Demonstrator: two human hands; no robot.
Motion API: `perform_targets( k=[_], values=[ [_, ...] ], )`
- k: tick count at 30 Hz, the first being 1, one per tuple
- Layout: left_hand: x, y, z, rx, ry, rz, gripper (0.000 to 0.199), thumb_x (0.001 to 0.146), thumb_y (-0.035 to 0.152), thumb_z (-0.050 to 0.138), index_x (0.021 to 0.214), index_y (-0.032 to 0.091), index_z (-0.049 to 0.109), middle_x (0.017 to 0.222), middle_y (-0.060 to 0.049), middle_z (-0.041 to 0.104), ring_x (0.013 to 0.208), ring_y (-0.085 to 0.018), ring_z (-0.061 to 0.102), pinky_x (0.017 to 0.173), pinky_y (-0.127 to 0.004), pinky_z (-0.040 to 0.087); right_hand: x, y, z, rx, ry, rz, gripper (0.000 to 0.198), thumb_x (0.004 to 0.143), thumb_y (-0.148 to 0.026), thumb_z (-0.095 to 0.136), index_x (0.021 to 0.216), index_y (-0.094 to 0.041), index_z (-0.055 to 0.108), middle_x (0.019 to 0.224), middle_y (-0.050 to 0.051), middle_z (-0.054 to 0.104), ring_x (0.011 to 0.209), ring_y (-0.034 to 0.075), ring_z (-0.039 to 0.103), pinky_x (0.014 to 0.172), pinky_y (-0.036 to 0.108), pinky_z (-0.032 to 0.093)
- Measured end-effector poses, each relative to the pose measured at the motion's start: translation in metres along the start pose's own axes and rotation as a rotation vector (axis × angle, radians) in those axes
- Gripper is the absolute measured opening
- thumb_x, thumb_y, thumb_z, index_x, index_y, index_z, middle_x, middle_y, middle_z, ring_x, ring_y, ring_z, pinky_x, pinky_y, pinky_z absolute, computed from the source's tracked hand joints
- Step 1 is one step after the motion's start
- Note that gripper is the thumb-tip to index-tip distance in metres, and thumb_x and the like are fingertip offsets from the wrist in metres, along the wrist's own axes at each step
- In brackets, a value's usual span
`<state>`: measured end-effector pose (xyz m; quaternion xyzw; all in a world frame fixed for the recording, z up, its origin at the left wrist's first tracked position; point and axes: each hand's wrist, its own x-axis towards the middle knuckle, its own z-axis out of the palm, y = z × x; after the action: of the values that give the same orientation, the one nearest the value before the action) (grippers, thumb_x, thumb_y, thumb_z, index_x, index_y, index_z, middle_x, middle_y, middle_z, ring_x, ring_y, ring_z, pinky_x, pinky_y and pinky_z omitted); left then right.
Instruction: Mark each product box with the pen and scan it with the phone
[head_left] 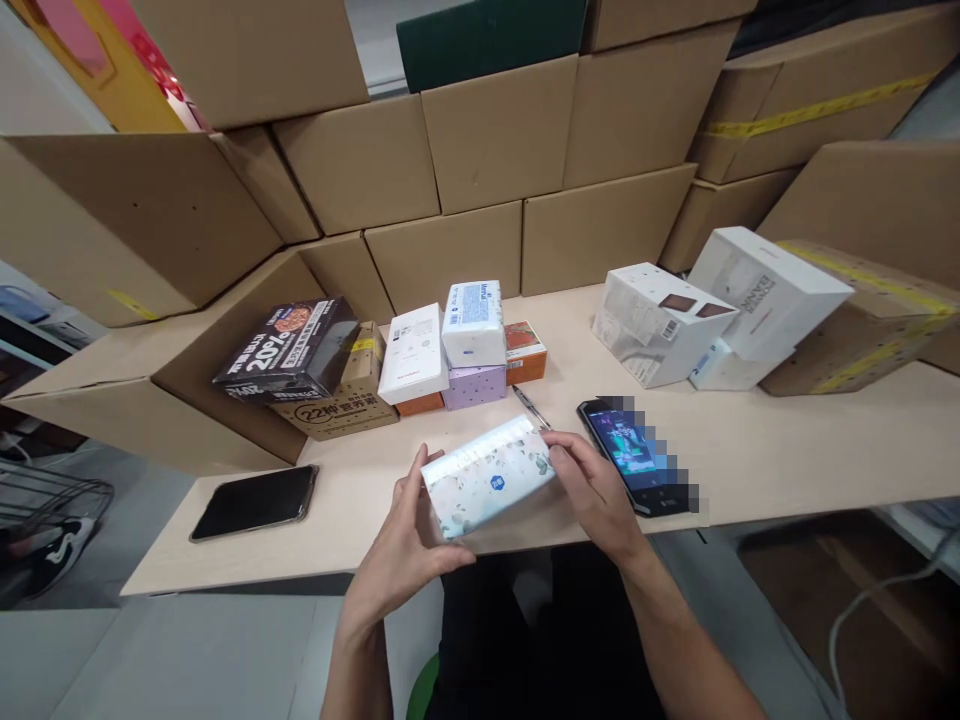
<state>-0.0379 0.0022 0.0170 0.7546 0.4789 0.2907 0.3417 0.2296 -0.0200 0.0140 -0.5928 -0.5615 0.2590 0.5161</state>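
Note:
Between both hands, over the table's front edge, I hold a pale tissue pack (pixel 495 482) with a leaf print and a small blue hexagon logo. It is tilted, its right end higher than its left. My left hand (pixel 409 540) grips the left end, thumb below and fingers at the far side. My right hand (pixel 596 490) pinches the upper right corner. Just behind the pack lies a pen (pixel 531 408). To the right of my right hand is a phone (pixel 634 455) with a lit screen, partly pixelated.
A dark phone (pixel 255 502) lies at the table's left. Behind stand a black printed box (pixel 289 345), a white box (pixel 412 350), another tissue pack (pixel 475 325) on a purple box (pixel 475 387), and an orange box (pixel 525 352). White boxes (pixel 660 325) stand right. Stacked cartons (pixel 450 250) wall the back.

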Motion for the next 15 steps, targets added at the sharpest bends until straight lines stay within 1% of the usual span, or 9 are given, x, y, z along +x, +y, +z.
perform_targets(
  k=[2, 3, 5, 7, 8, 9, 11, 13, 15],
  values=[
    [-0.002, 0.001, 0.002, 0.08, 0.035, 0.013, 0.095, 0.075, 0.038, 0.08, 0.153, 0.031, 0.026, 0.145, -0.014, 0.044, 0.133, -0.034, 0.05, 0.102, -0.047, 0.049, 0.013, 0.002, -0.001, -0.222, -0.021, 0.012, 0.036, 0.101, -0.04, 0.036, 0.111, -0.022, 0.065, 0.117, 0.007, 0.069, 0.107, 0.02, 0.064, 0.089, 0.029, 0.051],
    [-0.003, 0.001, 0.004, 0.103, 0.052, 0.06, 0.087, 0.078, 0.035, 0.078, 0.15, 0.031, 0.03, 0.144, -0.014, 0.045, 0.133, -0.033, 0.048, 0.104, -0.047, 0.048, 0.021, 0.003, -0.001, -0.345, -0.022, 0.022, 0.035, 0.1, -0.039, 0.037, 0.113, -0.02, 0.064, 0.119, 0.009, 0.067, 0.107, 0.022, 0.063, 0.091, 0.032, 0.049],
    [-0.004, -0.002, 0.008, 0.152, 0.112, 0.234, 0.076, 0.08, 0.028, 0.075, 0.145, 0.029, 0.035, 0.142, -0.013, 0.046, 0.137, -0.032, 0.042, 0.109, -0.051, 0.044, 0.036, 0.007, 0.002, -0.539, -0.02, 0.053, 0.033, 0.097, -0.033, 0.044, 0.116, -0.015, 0.064, 0.119, 0.017, 0.064, 0.11, 0.028, 0.06, 0.095, 0.038, 0.046],
    [-0.004, -0.007, 0.013, 0.225, 0.181, 0.401, 0.069, 0.083, 0.017, 0.07, 0.142, 0.03, 0.037, 0.145, -0.013, 0.044, 0.143, -0.033, 0.032, 0.114, -0.057, 0.036, 0.048, 0.009, 0.008, -0.628, -0.045, 0.092, 0.031, 0.092, -0.025, 0.05, 0.114, -0.01, 0.065, 0.113, 0.022, 0.063, 0.109, 0.033, 0.058, 0.093, 0.043, 0.044],
    [-0.005, -0.01, 0.016, 0.27, 0.213, 0.45, 0.065, 0.084, 0.012, 0.066, 0.14, 0.03, 0.039, 0.148, -0.012, 0.041, 0.146, -0.033, 0.026, 0.115, -0.06, 0.033, 0.051, 0.01, 0.012, -0.662, -0.068, 0.106, 0.03, 0.09, -0.021, 0.05, 0.112, -0.009, 0.066, 0.109, 0.023, 0.063, 0.106, 0.034, 0.059, 0.09, 0.042, 0.044],
    [-0.006, -0.013, 0.018, 0.313, 0.231, 0.468, 0.062, 0.084, 0.006, 0.061, 0.137, 0.031, 0.041, 0.152, -0.011, 0.037, 0.148, -0.034, 0.021, 0.115, -0.063, 0.031, 0.053, 0.011, 0.014, -0.69, -0.093, 0.116, 0.029, 0.089, -0.018, 0.049, 0.111, -0.008, 0.067, 0.106, 0.023, 0.063, 0.103, 0.033, 0.06, 0.088, 0.041, 0.044],
    [-0.009, -0.016, 0.019, 0.354, 0.229, 0.438, 0.059, 0.084, 0.0, 0.053, 0.134, 0.031, 0.046, 0.156, -0.01, 0.027, 0.151, -0.035, 0.016, 0.113, -0.065, 0.032, 0.053, 0.011, 0.017, -0.722, -0.136, 0.121, 0.034, 0.088, -0.015, 0.048, 0.117, -0.008, 0.065, 0.101, 0.021, 0.063, 0.097, 0.03, 0.062, 0.084, 0.038, 0.045],
    [-0.015, -0.016, 0.017, 0.315, 0.183, 0.375, 0.058, 0.086, 0.0, 0.049, 0.135, 0.031, 0.047, 0.159, -0.01, 0.02, 0.151, -0.035, 0.018, 0.112, -0.063, 0.036, 0.048, 0.012, 0.014, -0.738, -0.162, 0.121, 0.044, 0.09, -0.016, 0.046, 0.132, -0.011, 0.057, 0.1, 0.018, 0.063, 0.093, 0.027, 0.062, 0.082, 0.036, 0.045],
    [-0.021, -0.012, 0.014, 0.236, 0.153, 0.329, 0.057, 0.089, 0.002, 0.045, 0.138, 0.031, 0.048, 0.16, -0.01, 0.018, 0.149, -0.033, 0.024, 0.111, -0.059, 0.041, 0.04, 0.014, 0.006, -0.651, -0.141, 0.106, 0.049, 0.091, -0.019, 0.042, 0.139, -0.016, 0.052, 0.102, 0.015, 0.063, 0.096, 0.026, 0.062, 0.085, 0.038, 0.046]
  ],
)
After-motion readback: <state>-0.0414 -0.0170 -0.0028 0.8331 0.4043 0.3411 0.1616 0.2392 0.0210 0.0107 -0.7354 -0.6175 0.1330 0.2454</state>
